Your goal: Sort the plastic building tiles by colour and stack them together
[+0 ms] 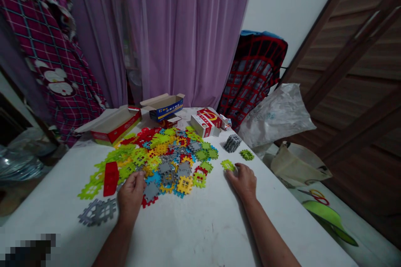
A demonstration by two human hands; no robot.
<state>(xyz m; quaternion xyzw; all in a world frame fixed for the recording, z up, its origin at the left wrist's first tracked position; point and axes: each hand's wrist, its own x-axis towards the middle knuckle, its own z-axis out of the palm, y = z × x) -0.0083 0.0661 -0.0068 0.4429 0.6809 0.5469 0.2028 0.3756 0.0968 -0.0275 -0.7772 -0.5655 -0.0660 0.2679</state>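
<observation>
Your right hand (242,179) touches a lime tile (228,165) at one o'clock, its grip unclear, near a gray stack (232,143) and green stack (247,154) already made; a mixed heap (167,158) remains at eleven, your left hand (130,190) curled alongside, contents indiscernible.

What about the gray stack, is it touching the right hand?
No, the gray stack stands on the table beyond the right hand, with a visible gap between them.
</observation>
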